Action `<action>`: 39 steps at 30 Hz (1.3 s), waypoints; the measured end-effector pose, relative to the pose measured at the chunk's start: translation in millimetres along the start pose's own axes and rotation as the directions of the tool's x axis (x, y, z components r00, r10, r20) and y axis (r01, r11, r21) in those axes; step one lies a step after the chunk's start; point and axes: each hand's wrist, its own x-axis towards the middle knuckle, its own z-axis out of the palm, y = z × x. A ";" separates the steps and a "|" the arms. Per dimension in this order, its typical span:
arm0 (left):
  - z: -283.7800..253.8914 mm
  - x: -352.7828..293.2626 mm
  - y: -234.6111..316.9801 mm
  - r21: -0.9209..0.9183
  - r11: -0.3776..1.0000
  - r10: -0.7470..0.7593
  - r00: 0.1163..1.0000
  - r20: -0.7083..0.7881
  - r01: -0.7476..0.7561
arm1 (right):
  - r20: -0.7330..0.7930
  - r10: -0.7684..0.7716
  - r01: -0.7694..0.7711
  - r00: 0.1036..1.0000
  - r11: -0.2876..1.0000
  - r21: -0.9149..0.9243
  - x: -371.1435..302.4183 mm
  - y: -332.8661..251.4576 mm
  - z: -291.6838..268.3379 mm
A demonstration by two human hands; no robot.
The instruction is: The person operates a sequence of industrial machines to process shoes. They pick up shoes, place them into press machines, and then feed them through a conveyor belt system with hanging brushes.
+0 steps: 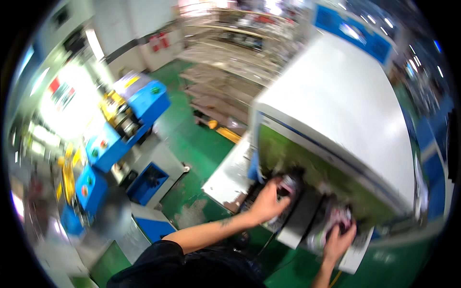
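Note:
My left hand (269,202) is closed on a dark shoe-shaped item (291,183) at the mouth of a big white machine (336,91). Farther right, my right hand (340,241) grips a pinkish-grey shoe-shaped item (330,222) with a dark part under the fingers. Both items rest at dark conveyor strips (303,211) that run in under a green flap curtain (307,165). Motion blur hides their finer detail, and my fingers cover part of each.
A pale metal ledge (228,177) juts out left of the conveyor. Blue machines with yellow parts (126,113) stand at left, above a grey cabinet (158,180). Behind are layered racks (221,81) on a green floor (192,139). A yellow bar (227,134) lies near the racks.

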 end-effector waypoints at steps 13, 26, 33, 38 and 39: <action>-85.1 -270.4 -98.4 -0.406 0.822 0.074 0.781 -0.620 -0.400 | 0.310 -0.915 0.034 -0.260 0.312 0.949 -218.8 -254.0 110.7; -111.1 -682.8 -162.8 -0.626 0.496 -0.171 -0.639 -0.750 0.601 | -0.452 -0.077 -0.459 -0.888 0.109 0.882 -521.3 -363.7 72.9; 24.9 -793.3 -192.3 -0.913 0.031 0.273 -0.882 -0.383 0.406 | -0.525 0.293 -0.517 -0.799 0.111 0.849 -719.1 -379.2 3.2; 21.1 -789.8 -213.8 -0.909 0.176 0.201 -0.918 -0.342 0.378 | -0.578 0.353 -0.677 -0.736 -0.351 0.647 -928.8 -378.7 35.6; 23.0 -788.6 -214.9 -0.907 0.192 0.195 -0.920 -0.339 0.375 | -0.522 0.415 -0.667 -0.745 -0.463 0.583 -981.6 -385.5 40.1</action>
